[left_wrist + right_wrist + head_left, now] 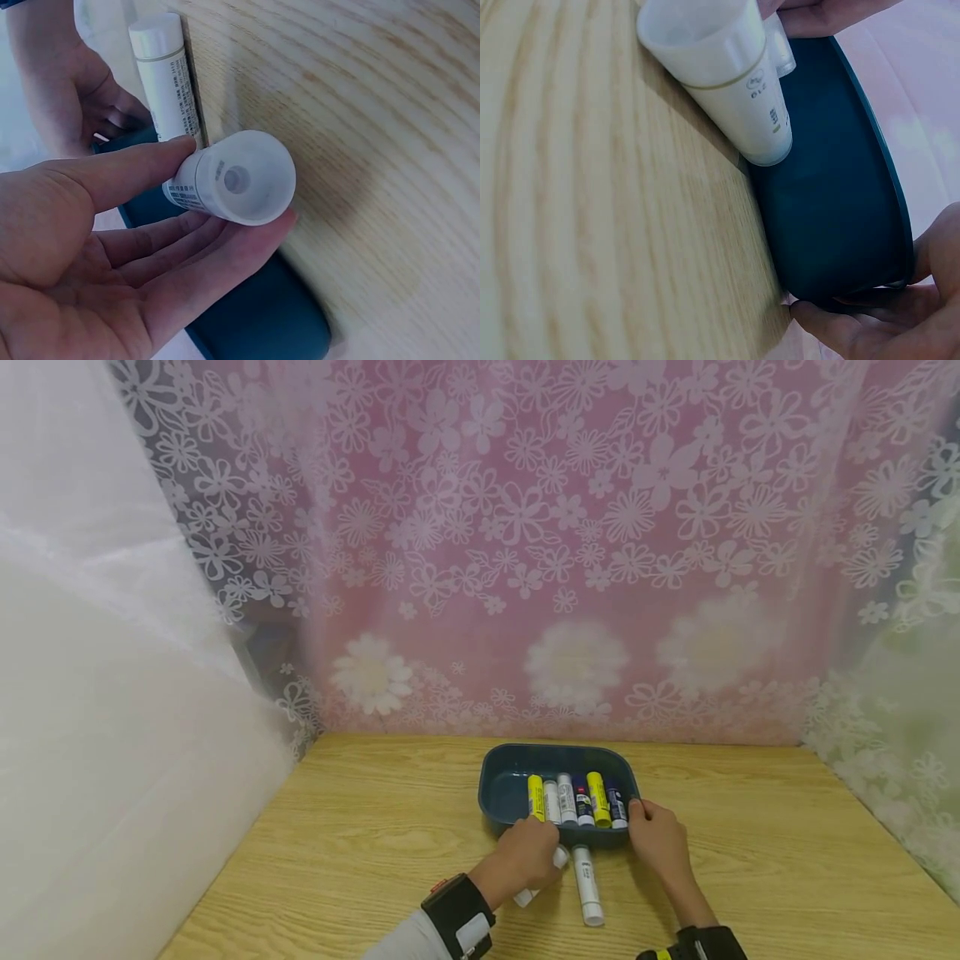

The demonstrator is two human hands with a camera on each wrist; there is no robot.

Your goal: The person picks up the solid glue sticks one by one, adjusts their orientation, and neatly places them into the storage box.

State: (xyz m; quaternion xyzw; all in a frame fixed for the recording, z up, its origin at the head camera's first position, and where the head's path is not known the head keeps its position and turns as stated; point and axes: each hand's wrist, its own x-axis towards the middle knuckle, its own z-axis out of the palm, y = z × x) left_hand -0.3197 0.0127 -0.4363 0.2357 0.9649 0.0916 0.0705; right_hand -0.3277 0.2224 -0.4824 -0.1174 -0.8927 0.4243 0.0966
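Note:
My left hand [529,852] pinches a white glue stick [191,184] between thumb and fingers, its hollow end toward the left wrist camera. This stick is in front of the dark teal tray [504,793]. At the tray's right end, my right hand [660,839] grips the wall, thumb near the rim and fingers around the corner in the right wrist view. A second white glue stick [588,887] lies on the table before the tray, pointing toward me. Inside the tray, several glue sticks stand in a row, among them a yellow one [597,797] and a dark blue one [616,802].
The wood-grain table [360,843] extends around the tray on all sides. A pink floral curtain [555,568] hangs behind its far edge. White sheeting [135,693] borders the left side, and a translucent flowered sheet [900,735] the right.

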